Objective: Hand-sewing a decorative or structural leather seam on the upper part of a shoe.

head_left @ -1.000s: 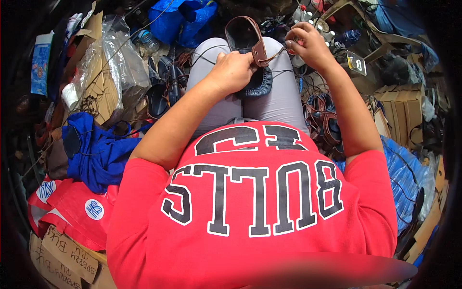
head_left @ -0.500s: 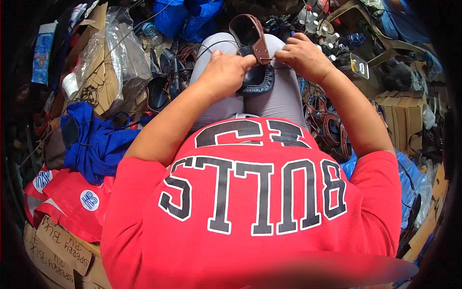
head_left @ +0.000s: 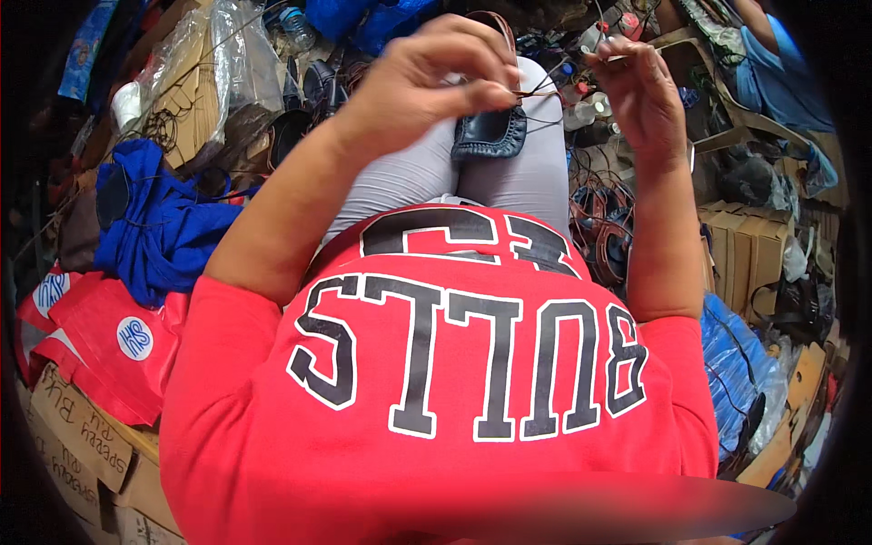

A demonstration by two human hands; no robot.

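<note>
While the left hand [head_left: 436,82] blurs just above the shoe [head_left: 490,136] and the right hand [head_left: 640,95] is raised to its right, the two are well apart. Their fingers curl toward the thumbs, but I cannot tell what either one grips. Beneath the left hand, the dark shoe lies across the lap with its stitched toe toward the body, and its brown strap [head_left: 498,25] shows past the knuckles.

Between the hands, a thin cord [head_left: 545,94] crosses the grey trousers [head_left: 400,186]. A hard pull to the right could, I judge, twist the shoe, since only soft thighs seem to support it. Slack could also snag on the bottles [head_left: 581,113] just below the right hand, beyond the thigh's edge.

The most room for moving looks to be the gap between the hands and the air above them. Farther out, cardboard [head_left: 749,245] right of the right forearm and blue cloth [head_left: 154,222] left of the left one narrow any low sideways swing.
</note>
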